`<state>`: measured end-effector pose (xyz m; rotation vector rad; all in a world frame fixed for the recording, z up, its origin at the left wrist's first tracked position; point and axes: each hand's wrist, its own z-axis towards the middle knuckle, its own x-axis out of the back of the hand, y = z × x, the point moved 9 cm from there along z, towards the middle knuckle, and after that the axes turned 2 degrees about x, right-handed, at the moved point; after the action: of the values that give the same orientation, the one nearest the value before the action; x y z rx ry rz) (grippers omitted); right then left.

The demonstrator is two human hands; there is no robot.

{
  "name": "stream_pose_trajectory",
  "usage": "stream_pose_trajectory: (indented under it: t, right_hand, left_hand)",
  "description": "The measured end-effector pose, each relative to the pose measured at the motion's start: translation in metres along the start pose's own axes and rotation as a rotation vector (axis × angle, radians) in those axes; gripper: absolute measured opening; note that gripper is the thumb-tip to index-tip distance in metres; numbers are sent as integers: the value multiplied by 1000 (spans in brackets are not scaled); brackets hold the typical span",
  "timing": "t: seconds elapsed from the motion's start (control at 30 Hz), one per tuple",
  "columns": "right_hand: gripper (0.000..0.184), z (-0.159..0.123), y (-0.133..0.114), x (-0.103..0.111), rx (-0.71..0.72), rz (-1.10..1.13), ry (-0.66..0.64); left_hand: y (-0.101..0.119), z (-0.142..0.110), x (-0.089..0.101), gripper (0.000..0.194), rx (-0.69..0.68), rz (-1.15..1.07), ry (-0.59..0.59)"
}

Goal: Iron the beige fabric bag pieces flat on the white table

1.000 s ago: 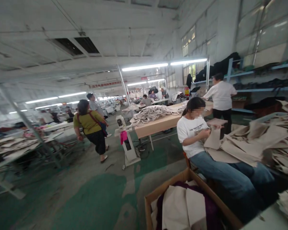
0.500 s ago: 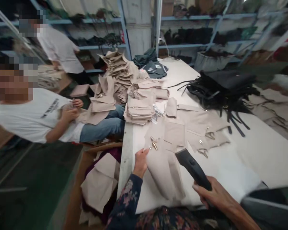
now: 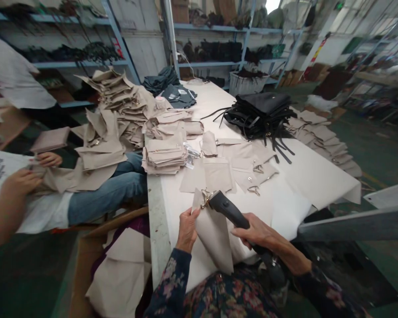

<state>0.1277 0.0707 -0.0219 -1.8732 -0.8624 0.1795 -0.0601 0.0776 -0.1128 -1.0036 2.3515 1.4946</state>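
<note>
My left hand (image 3: 187, 230) pinches the edge of a beige bag piece (image 3: 215, 236), which hangs in a curve towards my body. At its top end is gold metal hardware (image 3: 204, 199), perhaps a snap hook. My right hand (image 3: 257, 232) grips a black hand-held tool (image 3: 228, 208) shaped like a hair clipper. The tool's wide tip is right by the hardware; whether they touch I cannot tell. Just beyond lie a flat beige piece with a pocket (image 3: 219, 174) and another beige piece with metal clasps (image 3: 254, 176).
Stacked beige pieces (image 3: 166, 152) and black bags (image 3: 262, 112) stand on the white table (image 3: 215, 95). A carton (image 3: 78, 274) holding beige pieces is below its left edge. At left, a seated co-worker (image 3: 23, 185) handles beige material. A metal bar (image 3: 354, 225) juts in at right.
My right hand has brought the black tool left to the gold hardware. My left hand has lifted the beige piece's end. The view has swung right.
</note>
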Motion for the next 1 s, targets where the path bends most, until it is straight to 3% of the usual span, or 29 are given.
stream_pose_trajectory:
  t: [0.07,0.17,0.23,0.3,0.4,0.47,0.53,0.6,0.7,0.77,0.83,0.9,1.0]
  right_hand:
    - [22,4,-1,3,10,6,36]
    - [25,3,-2,26,33,-6,190]
    - [29,-4,-1,44,48,-1,276]
    - [31,-15,4,56,38,11,315]
    - [30,-32,16,62,1,-3,338]
    - [29,-44,26,63,-33,-13,356]
    - [30,-56,35,63,-70,-13,381]
    - [33,-67,43,65,-105,-13,405]
    - [40,-83,52,68,-129,-19,427]
    - [39,-90,61,67,-160,-18,426]
    - [37,-94,72,63,-184,-10,416]
    - [37,-92,81,55,-197,6,385]
    - [37,-83,94,35,-217,57,300]
  left_hand:
    - [-5,-3,-3,43,20,-6,-23]
    - [-6,-1,0,40,31,-13,-14]
    - [4,5,7,36,14,-4,30]
    - [29,10,12,35,-57,42,74]
    - [97,5,-2,25,-361,365,79]
    - [142,-14,-33,21,-678,715,37]
    - [157,-35,-71,19,-949,1039,-52]
    - [135,-44,-98,20,-1065,1322,-149]
    - [51,-32,-103,26,-982,1728,-266]
    - [-15,-23,-84,28,-867,1900,-350]
    - [-68,-22,-56,30,-791,1947,-409]
    - [-98,-27,-28,37,-771,1909,-445]
    - [-114,-31,3,44,-760,1809,-508]
